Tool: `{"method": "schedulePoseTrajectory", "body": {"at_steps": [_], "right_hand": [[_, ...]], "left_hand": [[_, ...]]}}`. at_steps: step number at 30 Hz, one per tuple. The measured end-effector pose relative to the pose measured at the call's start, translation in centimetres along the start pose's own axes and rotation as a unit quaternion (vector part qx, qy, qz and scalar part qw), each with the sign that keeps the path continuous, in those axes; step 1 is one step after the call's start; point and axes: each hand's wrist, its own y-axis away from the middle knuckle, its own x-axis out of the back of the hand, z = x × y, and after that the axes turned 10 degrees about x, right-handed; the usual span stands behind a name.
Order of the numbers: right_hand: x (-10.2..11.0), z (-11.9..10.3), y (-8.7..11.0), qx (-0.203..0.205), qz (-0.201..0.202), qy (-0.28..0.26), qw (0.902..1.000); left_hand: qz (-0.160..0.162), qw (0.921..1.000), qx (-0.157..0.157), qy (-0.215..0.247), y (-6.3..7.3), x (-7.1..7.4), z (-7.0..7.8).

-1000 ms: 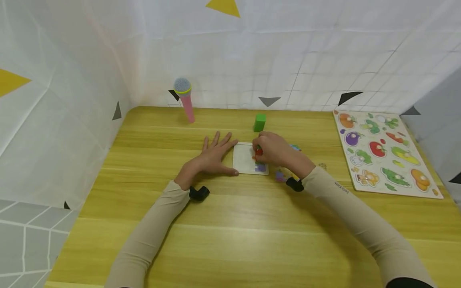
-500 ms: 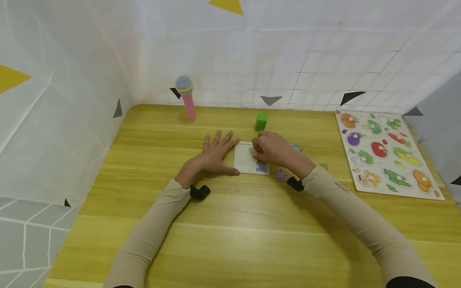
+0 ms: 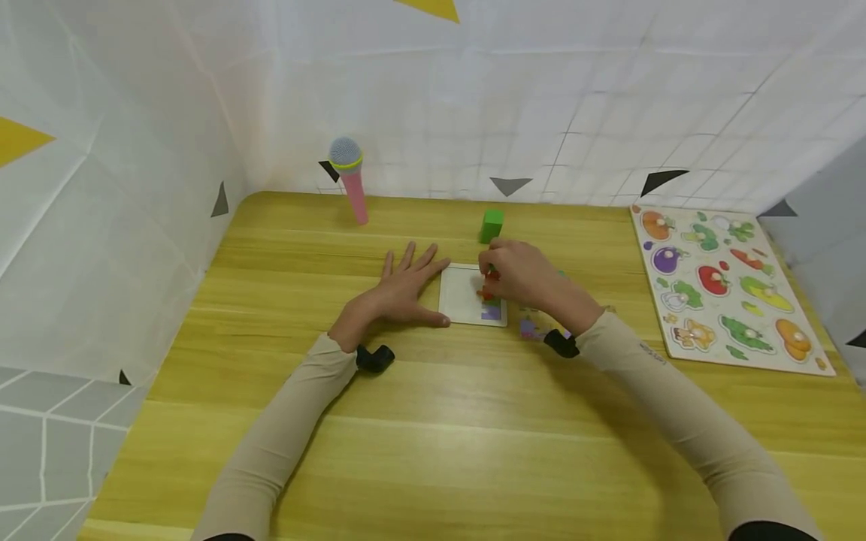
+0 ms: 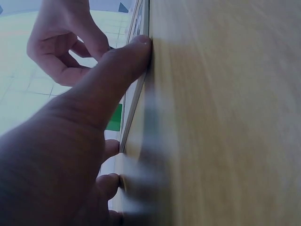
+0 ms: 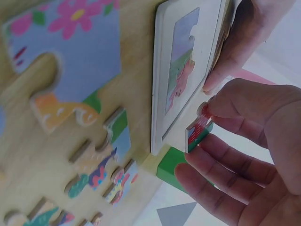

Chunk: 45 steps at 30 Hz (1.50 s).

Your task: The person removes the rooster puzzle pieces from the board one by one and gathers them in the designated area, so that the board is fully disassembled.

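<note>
A white puzzle tray (image 3: 460, 297) lies on the table, with a joined strip of purple, green and pink puzzle pieces (image 5: 181, 70) along its right side. My left hand (image 3: 401, 296) is spread beside the tray, thumb and index fingertip at its left edge. Over the tray's upper right part, my right hand (image 3: 519, 273) pinches a red and green puzzle piece (image 5: 200, 128) between thumb and fingers. In the right wrist view, this piece is tilted and apart from the strip. The left wrist view shows the left thumb along the tray's side.
Loose puzzle pieces (image 5: 89, 56) lie right of the tray, partly under the right forearm. A green block (image 3: 492, 226) stands behind the tray. Farther back left is a pink toy microphone (image 3: 353, 188). A vegetable peg puzzle board (image 3: 727, 289) occupies the right side.
My right hand has shifted slightly to the right, with the puzzle piece between its fingers. The left hand stays at the tray's edge. The head view has tilted a little.
</note>
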Motion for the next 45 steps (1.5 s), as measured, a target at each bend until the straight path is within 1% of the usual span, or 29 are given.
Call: {"method": "schedulePoseTrajectory", "body": {"at_steps": [7,16,22,27,30,34,37,41,45], "right_hand": [[0.8,0.1,1.0,0.002,0.005,0.011,0.9999],[2.2,0.6,3.0,-0.001,0.013,0.014,0.9998],[3.0,1.0,4.0,-0.012,0.015,0.006,0.9998],[3.7,1.4,4.9,-0.024,0.025,0.016,0.9993],[3.9,1.7,5.6,-0.032,0.024,0.013,0.9991],[4.0,2.3,6.4,-0.031,0.027,0.009,0.9991],[4.2,2.7,7.0,-0.036,0.036,0.014,0.9986],[4.9,3.3,7.7,-0.052,0.042,0.018,0.9976],[5.4,3.9,8.2,-0.056,0.045,0.021,0.9972]], "left_hand": [[0.0,1.0,0.003,0.001,0.0,0.1,0.1],[0.003,1.0,0.001,0.002,0.0,-0.1,0.0],[0.002,1.0,-0.001,0.002,-0.1,-0.1,0.1],[0.008,1.0,-0.004,0.0,-0.1,0.0,0.2],[0.004,1.0,-0.002,0.002,-0.1,-0.3,0.1],[-0.002,1.0,-0.001,0.001,-0.1,-0.7,0.0],[0.003,1.0,0.0,0.002,-0.2,-0.9,-0.1],[0.007,1.0,0.002,0.0,-0.2,-0.8,-0.1],[0.008,1.0,0.0,0.0,-0.1,-0.6,-0.1]]}}
